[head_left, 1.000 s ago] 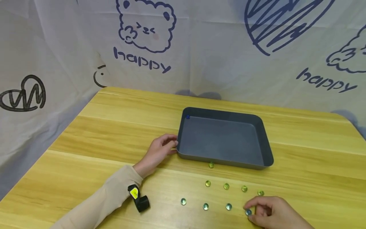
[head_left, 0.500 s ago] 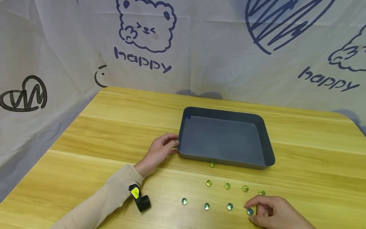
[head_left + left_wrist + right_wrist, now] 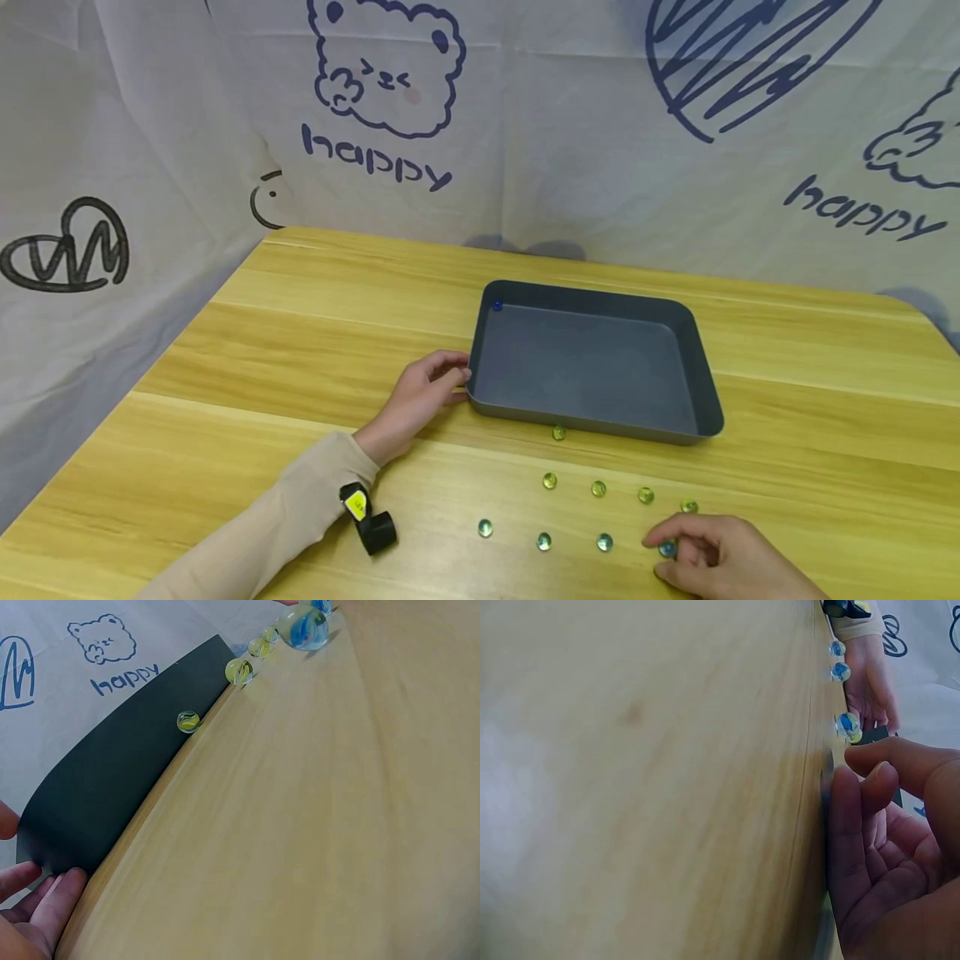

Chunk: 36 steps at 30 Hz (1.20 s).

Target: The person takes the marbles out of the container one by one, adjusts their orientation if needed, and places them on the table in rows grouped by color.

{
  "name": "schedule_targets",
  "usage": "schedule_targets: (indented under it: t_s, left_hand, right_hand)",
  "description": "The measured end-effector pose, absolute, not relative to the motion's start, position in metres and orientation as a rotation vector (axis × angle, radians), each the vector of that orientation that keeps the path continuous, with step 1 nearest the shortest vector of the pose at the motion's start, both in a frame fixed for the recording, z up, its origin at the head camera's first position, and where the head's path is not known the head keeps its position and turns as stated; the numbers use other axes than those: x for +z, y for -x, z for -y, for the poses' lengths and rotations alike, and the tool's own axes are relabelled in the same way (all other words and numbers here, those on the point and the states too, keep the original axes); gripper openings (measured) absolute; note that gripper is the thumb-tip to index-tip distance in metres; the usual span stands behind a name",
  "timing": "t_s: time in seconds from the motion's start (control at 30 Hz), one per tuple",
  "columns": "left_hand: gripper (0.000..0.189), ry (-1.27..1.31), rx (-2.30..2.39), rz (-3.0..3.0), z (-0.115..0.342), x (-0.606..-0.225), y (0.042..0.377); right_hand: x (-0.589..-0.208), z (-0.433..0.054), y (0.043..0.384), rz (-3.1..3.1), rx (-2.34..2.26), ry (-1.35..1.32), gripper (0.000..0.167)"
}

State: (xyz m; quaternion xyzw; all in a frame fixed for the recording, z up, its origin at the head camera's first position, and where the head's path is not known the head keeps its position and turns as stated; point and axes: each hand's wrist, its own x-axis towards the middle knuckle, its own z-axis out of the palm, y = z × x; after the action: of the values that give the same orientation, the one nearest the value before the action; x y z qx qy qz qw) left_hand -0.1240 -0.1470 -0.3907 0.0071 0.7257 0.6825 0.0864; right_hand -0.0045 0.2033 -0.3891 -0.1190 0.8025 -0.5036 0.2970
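My left hand point(image 3: 420, 393) rests on the table with its fingertips at the left wall of a dark grey baking pan point(image 3: 592, 425); the left wrist view shows its fingers point(image 3: 64, 896) against the outer side. At the lower right, my right hand point(image 3: 720, 554) is low over the table, thumb and index finger spread apart. A blue marble point(image 3: 667, 548) lies in the gap between them, partly covered by the hand. In the right wrist view the fingers point(image 3: 847, 825) are bent and that marble is hidden. A dark blue marble point(image 3: 497, 306) sits in the pan's far left corner.
Three bluish marbles point(image 3: 543, 542) lie in a row left of my right hand. Several yellow-green marbles point(image 3: 597, 489) form a row behind them, and another yellow-green marble point(image 3: 558, 433) sits at the pan's front wall. A printed white cloth point(image 3: 570, 150) hangs behind the table.
The blue marble has shifted from between my right thumb and index fingertips deeper toward the palm. My left hand stays at the pan; the head view has drifted slightly.
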Motion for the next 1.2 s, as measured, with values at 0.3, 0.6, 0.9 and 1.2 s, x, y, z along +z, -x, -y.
schedule_targets:
  t_s: [0.3,0.6,0.9,1.2]
  left_hand:
    - [0.033,-0.026,2.021,-2.165,0.146,-0.392,0.124]
    - [0.034,-0.049,2.02,-2.18,0.145,-0.394,0.122]
    - [0.035,-0.043,2.017,-2.164,0.146,-0.394,0.122]
    - [0.034,-0.047,2.023,-2.163,0.147,-0.394,0.126]
  right_hand:
    - [-0.393,-0.204,0.004,-2.138,-1.34,0.395,0.02]
    - [-0.397,-0.207,0.003,-2.067,-1.388,0.395,0.025]
    - [-0.39,-0.208,-0.001,-2.21,-1.329,0.309,0.03]
    - [-0.385,-0.204,-0.004,-2.343,-1.238,0.154,0.028]
